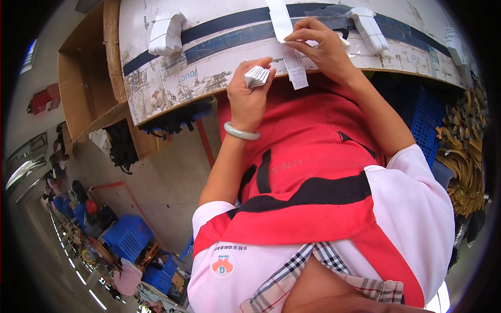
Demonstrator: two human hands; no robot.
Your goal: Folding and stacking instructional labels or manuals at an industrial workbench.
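Up at the worktable's (172,78) near edge, both hands work a long white paper strip (288,47) and its folded stack (257,76).

Left hand (246,96), with a pale green bangle (241,132) at the wrist, closes thumb and fingers around the small folded stack just off the table's near edge; right hand (318,49) pinches the strip narrowly between thumb and fingertips above that same edge, the strip running back across the scuffed white top with its dark blue band; a bound white bundle (166,32) lies toward the table's left end, another (368,27) toward the right; an open cardboard box (86,73) stands past the left edge, a blue crate (425,120) under the right side.
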